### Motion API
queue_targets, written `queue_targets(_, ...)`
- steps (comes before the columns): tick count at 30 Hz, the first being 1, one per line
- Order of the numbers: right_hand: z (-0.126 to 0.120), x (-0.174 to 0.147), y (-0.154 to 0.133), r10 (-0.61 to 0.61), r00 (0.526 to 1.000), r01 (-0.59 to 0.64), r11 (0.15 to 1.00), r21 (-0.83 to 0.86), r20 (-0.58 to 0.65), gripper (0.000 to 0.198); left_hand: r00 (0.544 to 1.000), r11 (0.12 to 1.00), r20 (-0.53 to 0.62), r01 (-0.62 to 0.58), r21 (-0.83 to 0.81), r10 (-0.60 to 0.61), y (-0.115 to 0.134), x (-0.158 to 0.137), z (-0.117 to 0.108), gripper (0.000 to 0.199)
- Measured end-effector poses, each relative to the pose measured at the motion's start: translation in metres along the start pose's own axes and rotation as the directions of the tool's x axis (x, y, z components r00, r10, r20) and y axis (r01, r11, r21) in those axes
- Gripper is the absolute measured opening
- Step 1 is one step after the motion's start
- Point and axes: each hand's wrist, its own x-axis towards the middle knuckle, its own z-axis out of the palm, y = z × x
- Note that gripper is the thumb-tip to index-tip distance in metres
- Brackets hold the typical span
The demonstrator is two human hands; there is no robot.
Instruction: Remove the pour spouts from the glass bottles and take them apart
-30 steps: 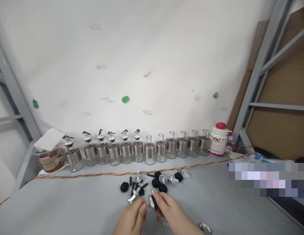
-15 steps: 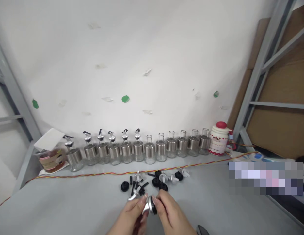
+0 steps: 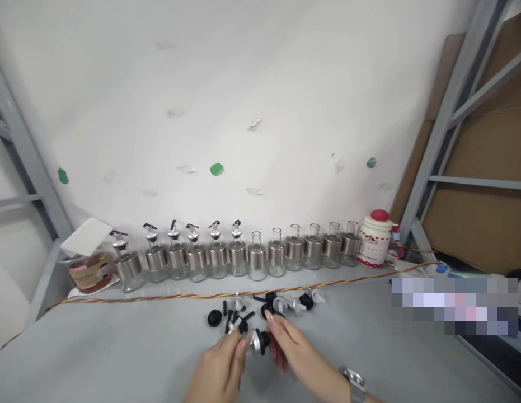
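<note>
A bottle pourer [image 3: 258, 342] with a silver collar and a ribbed black stopper is held on its side, stopper end to the right. My left hand [image 3: 221, 361] is closed around its silver spout end, the fingers hiding most of the spout. Beside the black stopper end is my right hand [image 3: 291, 341], thumb and fingers apart around it; whether they touch it I cannot tell. Just beyond lie loose black stoppers [image 3: 215, 318], small black levers [image 3: 225, 307] and silver pourer tops [image 3: 299, 307]. My right wrist wears a watch.
Glass bottles with steel sleeves [image 3: 257, 257] stand in a row along the wall, those on the left topped with pourers. A lidded jar [image 3: 375, 240] stands at the right end, a plastic tub [image 3: 89, 274] at the left. A twisted red-yellow wire [image 3: 176, 297] crosses the table.
My right hand has shifted right off the collar, its fingers spreading and more of the black stopper showing. The left hand still holds the pourer. The watch has come into fuller view.
</note>
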Motion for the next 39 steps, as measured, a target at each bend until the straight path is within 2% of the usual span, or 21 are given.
queue_targets(3,0.005,0.003,0.009,0.146,0.985,-0.154,0.983,0.096,0.087,0.048,0.981,0.949,0.013,-0.193,0.25,0.196,-0.005,-0.003,-0.002,0.029)
queue_targets(6,0.007,0.001,0.009,0.137,0.988,-0.143,0.986,0.083,0.078,0.044,0.972,0.925,0.011,-0.228,0.305,0.236,-0.004,-0.004,-0.004,0.028)
queue_targets(10,0.007,-0.006,0.001,0.062,0.998,-0.061,0.998,-0.03,0.028,0.041,0.994,0.988,0.007,-0.112,0.109,0.112,0.001,-0.002,-0.003,0.033)
queue_targets(13,0.006,-0.009,-0.005,-0.015,1.0,0.014,0.986,-0.168,-0.005,0.038,0.992,0.983,0.042,0.125,-0.134,-0.121,0.004,0.002,0.002,0.042)
queue_targets(15,0.006,-0.011,-0.008,-0.08,0.997,0.071,0.962,-0.262,-0.023,0.034,0.942,0.884,0.129,0.335,-0.326,-0.309,0.007,0.005,0.006,0.047)
queue_targets(17,0.005,-0.013,-0.008,-0.148,0.989,0.132,0.931,-0.34,-0.02,0.029,0.868,0.723,0.238,0.494,-0.483,-0.435,0.009,0.009,0.007,0.051)
queue_targets(20,0.002,-0.014,-0.007,-0.252,0.967,0.241,0.886,-0.396,0.025,0.019,0.8,0.539,0.366,0.594,-0.597,-0.475,0.009,0.013,0.006,0.054)
queue_targets(23,-0.001,-0.012,-0.004,-0.33,0.942,0.329,0.857,-0.397,0.067,0.006,0.755,0.409,0.466,0.647,-0.644,-0.461,0.002,0.016,0.003,0.053)
queue_targets(25,-0.005,-0.008,-0.004,-0.367,0.928,0.359,0.838,-0.41,0.063,0.01,0.734,0.352,0.498,0.666,-0.657,-0.462,-0.005,0.017,0.003,0.052)
queue_targets(26,-0.008,-0.006,-0.004,-0.379,0.924,0.363,0.829,-0.427,0.049,0.012,0.736,0.35,0.492,0.663,-0.662,-0.465,-0.008,0.017,0.003,0.052)
queue_targets(28,-0.016,-0.002,-0.005,-0.38,0.925,0.334,0.81,-0.482,0.003,0.011,0.759,0.401,0.433,0.634,-0.662,-0.485,-0.013,0.018,0.005,0.053)
queue_targets(31,-0.031,0.002,-0.01,-0.323,0.944,0.22,0.777,-0.59,-0.073,0.003,0.794,0.54,0.315,0.591,-0.599,-0.52,-0.011,0.019,0.004,0.053)
queue_targets(33,-0.041,0.003,-0.014,-0.259,0.964,0.152,0.74,-0.655,-0.069,0.004,0.818,0.66,0.223,0.563,-0.498,-0.53,-0.005,0.018,-0.001,0.052)
queue_targets(35,-0.05,0.002,-0.018,-0.178,0.984,0.101,0.693,-0.713,-0.033,0.005,0.891,0.846,0.055,0.446,-0.293,-0.451,0.002,0.016,-0.01,0.048)
queue_targets(36,-0.054,0.001,-0.02,-0.139,0.99,0.074,0.665,-0.743,-0.026,0.005,0.938,0.934,-0.04,0.338,-0.115,-0.344,0.004,0.016,-0.015,0.045)
queue_targets(37,-0.057,0.001,-0.022,-0.112,0.993,0.049,0.632,-0.773,-0.029,0.005,0.968,0.966,-0.106,0.238,0.1,-0.227,0.005,0.015,-0.02,0.042)
queue_targets(38,-0.059,0.001,-0.023,-0.101,0.994,0.03,0.595,-0.803,-0.038,0.004,0.981,0.936,-0.139,0.17,0.309,-0.132,0.006,0.015,-0.025,0.039)
queue_targets(39,-0.06,0.002,-0.023,-0.103,0.994,0.018,0.556,-0.831,-0.047,0.003,0.986,0.868,-0.148,0.14,0.476,-0.078,0.005,0.016,-0.029,0.037)
